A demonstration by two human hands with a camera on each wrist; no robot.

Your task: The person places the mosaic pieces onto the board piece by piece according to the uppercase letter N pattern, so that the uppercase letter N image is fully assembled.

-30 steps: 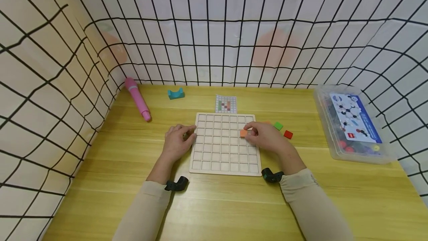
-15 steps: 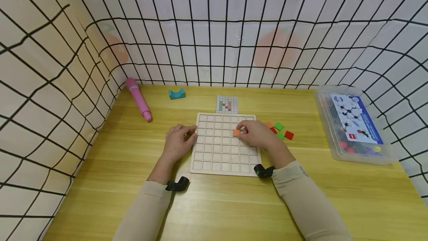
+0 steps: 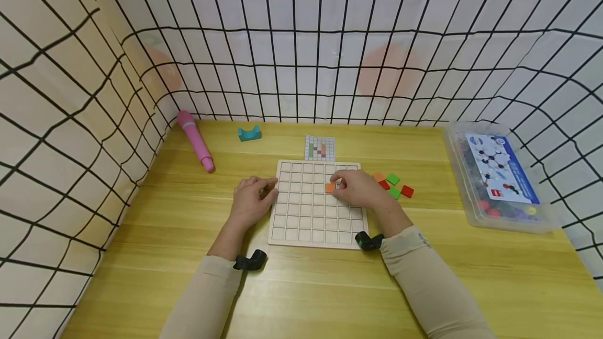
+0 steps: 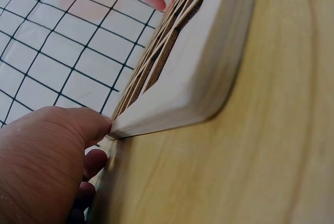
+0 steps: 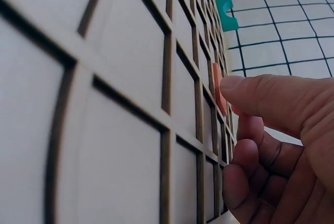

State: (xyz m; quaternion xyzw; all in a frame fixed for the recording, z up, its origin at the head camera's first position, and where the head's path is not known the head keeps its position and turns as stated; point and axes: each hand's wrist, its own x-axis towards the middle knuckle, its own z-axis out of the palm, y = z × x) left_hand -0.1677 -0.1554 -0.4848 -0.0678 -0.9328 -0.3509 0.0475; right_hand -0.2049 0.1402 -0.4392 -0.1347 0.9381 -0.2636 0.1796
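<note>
A pale wooden board (image 3: 305, 223) with a grid of square recesses lies on the table. Over its right-hand part, my right hand (image 3: 356, 187) pinches a small orange square tile (image 3: 329, 188) between thumb and fingers. In the right wrist view the thumb lies against the tile (image 5: 218, 85), close over the grid, and the other fingers are curled. My left hand (image 3: 250, 200) is at the board's left edge, thumb and forefinger tips touching it. The left wrist view shows a fingertip of the left hand (image 4: 57, 151) against the board's side.
Loose red (image 3: 407, 191), green (image 3: 392, 178) and orange (image 3: 378, 177) tiles lie right of the board. Behind it is a printed pattern card (image 3: 320, 148). A teal stand (image 3: 249, 133) and pink microphone-shaped object (image 3: 195, 140) lie back left; a clear plastic box (image 3: 501, 174) stands right.
My right hand has moved left over the board with the orange tile, uncovering more loose tiles on the right. My left hand has stayed at the board's left edge.
</note>
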